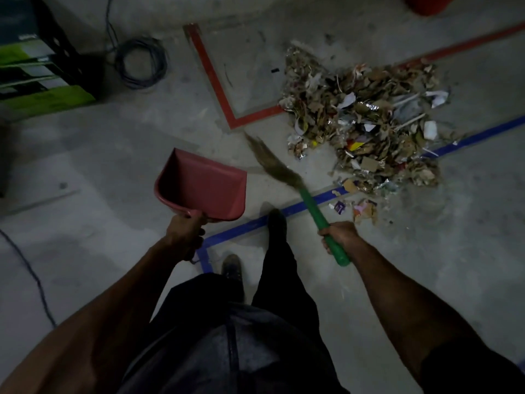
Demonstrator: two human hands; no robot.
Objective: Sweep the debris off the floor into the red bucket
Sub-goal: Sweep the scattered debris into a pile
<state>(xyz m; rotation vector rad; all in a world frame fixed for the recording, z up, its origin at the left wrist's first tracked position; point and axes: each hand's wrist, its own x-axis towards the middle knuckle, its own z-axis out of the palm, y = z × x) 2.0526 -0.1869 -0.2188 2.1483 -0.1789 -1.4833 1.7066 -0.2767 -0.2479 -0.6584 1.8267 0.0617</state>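
Note:
A heap of debris (366,120), made of dry leaves, paper scraps and foil, lies on the concrete floor at the centre right. My right hand (338,233) grips the green handle of a broom (314,204), whose brown bristles point up and left, short of the heap. My left hand (186,230) holds the handle of a red dustpan (203,189), raised with nothing in it, left of the broom. Only the lower edge of the red bucket (426,5) shows at the top right.
Red tape (211,78) and blue tape (295,207) lines cross the floor. A coiled cable (140,62) and green-and-black boxes (37,69) sit at the upper left. Another cable (31,274) runs along the left. My feet stand near the blue tape corner.

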